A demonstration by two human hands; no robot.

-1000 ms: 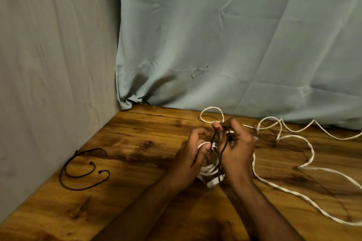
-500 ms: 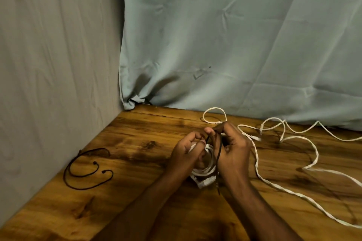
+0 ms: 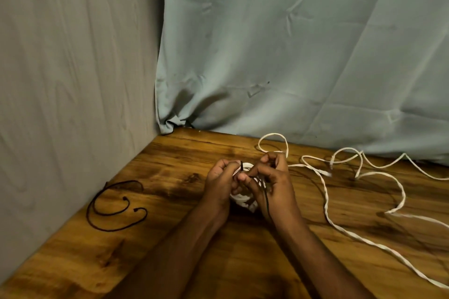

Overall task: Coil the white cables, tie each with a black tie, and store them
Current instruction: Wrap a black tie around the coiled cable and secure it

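A coiled white cable [image 3: 241,198] sits between both hands just above the wooden table [image 3: 170,250]. My left hand [image 3: 222,183] grips the coil's left side, with one end of a black tie [image 3: 242,167] sticking up by its fingers. My right hand [image 3: 273,182] pinches the black tie against the coil; the tie's other end hangs down along that wrist. Most of the coil is hidden by the fingers. A second white cable [image 3: 325,201] lies loose and uncoiled across the table's right half.
Two spare black ties [image 3: 116,209] lie curled on the table at the left, near the grey wall [image 3: 73,80]. A pale blue curtain [image 3: 291,56] hangs along the table's back edge.
Both hands drew closer together around the coil, fingers curling tighter. The black tie's upper end moved from my right fingers toward my left hand.
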